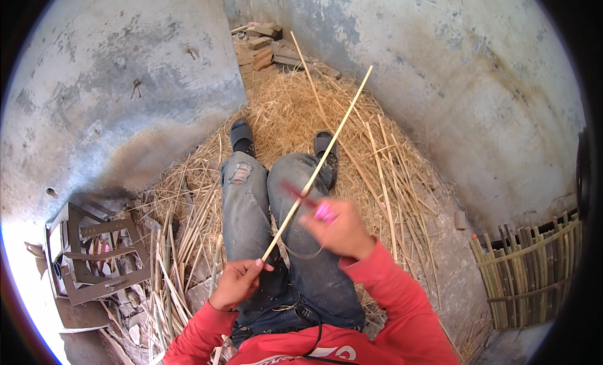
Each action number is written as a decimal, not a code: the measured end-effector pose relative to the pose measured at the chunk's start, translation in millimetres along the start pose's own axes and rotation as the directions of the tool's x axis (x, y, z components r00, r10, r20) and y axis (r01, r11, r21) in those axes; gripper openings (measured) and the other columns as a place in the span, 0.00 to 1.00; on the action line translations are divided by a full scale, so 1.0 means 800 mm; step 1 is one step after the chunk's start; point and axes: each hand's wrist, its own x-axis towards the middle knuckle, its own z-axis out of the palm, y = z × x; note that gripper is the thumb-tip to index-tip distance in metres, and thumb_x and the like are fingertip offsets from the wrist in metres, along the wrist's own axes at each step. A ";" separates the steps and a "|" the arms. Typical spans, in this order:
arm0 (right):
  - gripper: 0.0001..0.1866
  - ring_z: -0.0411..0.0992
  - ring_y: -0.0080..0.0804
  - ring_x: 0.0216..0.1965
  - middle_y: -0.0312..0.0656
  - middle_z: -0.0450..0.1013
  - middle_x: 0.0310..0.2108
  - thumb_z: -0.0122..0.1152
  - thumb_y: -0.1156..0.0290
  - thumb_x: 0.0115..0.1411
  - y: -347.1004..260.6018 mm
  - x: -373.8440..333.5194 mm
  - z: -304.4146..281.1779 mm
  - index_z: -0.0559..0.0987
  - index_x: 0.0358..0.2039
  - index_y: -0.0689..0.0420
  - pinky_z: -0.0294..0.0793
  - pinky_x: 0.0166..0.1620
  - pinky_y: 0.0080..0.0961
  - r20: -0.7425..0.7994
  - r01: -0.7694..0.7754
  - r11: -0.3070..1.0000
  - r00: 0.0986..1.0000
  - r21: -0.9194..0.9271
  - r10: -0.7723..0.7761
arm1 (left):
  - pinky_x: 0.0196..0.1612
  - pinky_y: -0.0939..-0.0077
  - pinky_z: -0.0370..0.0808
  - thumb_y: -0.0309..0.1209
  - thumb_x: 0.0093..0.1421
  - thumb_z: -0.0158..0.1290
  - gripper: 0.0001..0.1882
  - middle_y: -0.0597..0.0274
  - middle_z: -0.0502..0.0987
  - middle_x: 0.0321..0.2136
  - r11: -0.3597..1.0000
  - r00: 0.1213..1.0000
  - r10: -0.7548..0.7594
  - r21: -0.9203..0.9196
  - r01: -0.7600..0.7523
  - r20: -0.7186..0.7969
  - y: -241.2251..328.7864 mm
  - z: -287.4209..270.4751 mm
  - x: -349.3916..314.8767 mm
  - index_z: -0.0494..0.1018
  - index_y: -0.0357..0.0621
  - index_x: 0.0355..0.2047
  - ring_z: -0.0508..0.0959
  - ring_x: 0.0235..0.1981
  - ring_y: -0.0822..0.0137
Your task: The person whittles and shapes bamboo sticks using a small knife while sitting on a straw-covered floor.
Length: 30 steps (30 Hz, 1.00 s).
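Note:
A long, thin pale bamboo strip (342, 123) slants over my thighs, from the lower left up to the far right. Its near end is pinched in my left hand (240, 282), thumb on top. My right hand (341, 232) is closed round the pink handle (325, 212) of what looks like a knife. Its dark reddish blade (294, 190) is smeared by motion and crosses the strip about midway; whether it touches cannot be made out. Below that hand a thin curled shaving (308, 254) hangs over my jeans.
Straw-like shavings (282, 101) cover the floor round my feet. Loose strips (392, 177) lie at right, more canes (169, 264) at left. A broken dark frame (107, 252) stands at left, a slatted bamboo panel (527, 271) at right. Bricks (264, 35) lie between two worn walls (440, 82).

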 end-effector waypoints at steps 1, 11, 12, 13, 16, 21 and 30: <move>0.11 0.67 0.22 0.18 0.37 0.72 0.15 0.71 0.71 0.57 0.010 0.008 -0.020 0.79 0.23 0.60 0.65 0.22 0.30 -0.085 -0.048 0.999 0.995 0.009 0.049 | 0.16 0.80 0.50 0.42 0.76 0.49 0.21 0.75 0.62 0.13 1.000 1.000 -0.002 -0.003 0.002 0.008 0.001 -0.001 -0.002 0.81 0.34 0.43 0.56 0.12 0.82; 0.23 0.77 0.41 0.25 0.51 0.77 0.22 0.60 0.51 0.69 0.118 0.057 -0.236 0.82 0.41 0.63 0.73 0.31 0.40 -0.685 -0.359 0.742 0.705 -0.567 -0.183 | 0.17 0.79 0.47 0.39 0.77 0.46 0.22 0.77 0.53 0.13 0.952 0.958 -0.190 -0.198 0.234 0.217 -0.022 -0.073 -0.045 0.78 0.27 0.43 0.49 0.12 0.80; 0.25 0.78 0.42 0.26 0.53 0.78 0.23 0.58 0.50 0.70 0.109 0.062 -0.225 0.82 0.43 0.63 0.73 0.32 0.40 -0.668 -0.358 0.788 0.739 -0.500 -0.088 | 0.17 0.79 0.47 0.39 0.77 0.46 0.22 0.77 0.53 0.13 0.940 0.950 -0.214 -0.216 0.264 0.229 -0.027 -0.081 -0.049 0.78 0.27 0.43 0.49 0.12 0.80; 0.26 0.77 0.46 0.26 0.53 0.79 0.24 0.54 0.50 0.72 0.115 0.067 -0.211 0.82 0.40 0.65 0.74 0.33 0.40 -0.615 -0.240 0.823 0.772 -0.515 -0.159 | 0.17 0.78 0.47 0.39 0.76 0.47 0.22 0.76 0.54 0.13 0.935 0.945 -0.222 -0.223 0.277 0.241 -0.028 -0.087 -0.051 0.78 0.26 0.43 0.50 0.12 0.80; 0.27 0.72 0.50 0.22 0.54 0.75 0.20 0.53 0.52 0.73 0.117 0.093 -0.158 0.81 0.31 0.66 0.70 0.29 0.42 -0.455 -0.151 0.871 0.886 -0.468 -0.091 | 0.17 0.78 0.47 0.39 0.76 0.47 0.22 0.76 0.54 0.13 0.939 0.948 -0.234 -0.203 0.278 0.215 -0.030 -0.101 -0.057 0.78 0.26 0.43 0.50 0.12 0.80; 0.29 0.67 0.55 0.18 0.58 0.68 0.17 0.51 0.53 0.74 0.142 0.131 -0.148 0.80 0.27 0.66 0.64 0.27 0.48 -0.473 -0.186 0.860 0.878 -0.475 -0.071 | 0.15 0.79 0.46 0.36 0.77 0.46 0.21 0.74 0.57 0.09 0.969 0.955 -0.189 -0.112 0.219 0.229 -0.018 -0.114 -0.051 0.78 0.25 0.45 0.51 0.09 0.81; 0.30 0.68 0.57 0.17 0.58 0.69 0.16 0.50 0.52 0.74 0.121 0.079 -0.042 0.77 0.22 0.65 0.64 0.23 0.46 -0.292 -0.038 0.917 0.953 -0.396 -0.087 | 0.14 0.78 0.47 0.37 0.76 0.48 0.21 0.74 0.56 0.10 0.982 0.977 -0.159 -0.078 0.172 0.144 -0.006 -0.075 -0.039 0.79 0.28 0.40 0.51 0.09 0.81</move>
